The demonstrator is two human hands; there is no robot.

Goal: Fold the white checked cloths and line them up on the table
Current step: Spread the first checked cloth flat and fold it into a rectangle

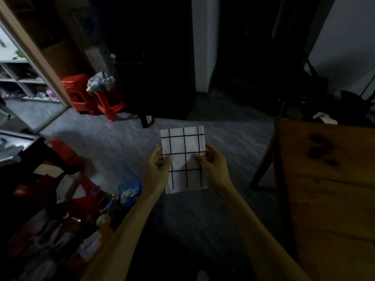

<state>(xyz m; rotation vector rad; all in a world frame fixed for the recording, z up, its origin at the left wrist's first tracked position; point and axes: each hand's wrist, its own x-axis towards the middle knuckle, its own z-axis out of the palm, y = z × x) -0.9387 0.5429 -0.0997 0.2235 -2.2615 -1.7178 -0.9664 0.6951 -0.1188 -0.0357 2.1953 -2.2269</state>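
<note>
No legible text, label, brand, number or sign appears in the head view. The white checked cloth (184, 159) at centre frame carries only a black grid of lines, without lettering. The blue packaging (129, 188) at lower left shows coloured patches of print, too blurred and dim to read. The wooden table (332, 179) at right bears dark stains only, no markings.

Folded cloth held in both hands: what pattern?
White cloth with a black grid; head view.
</note>
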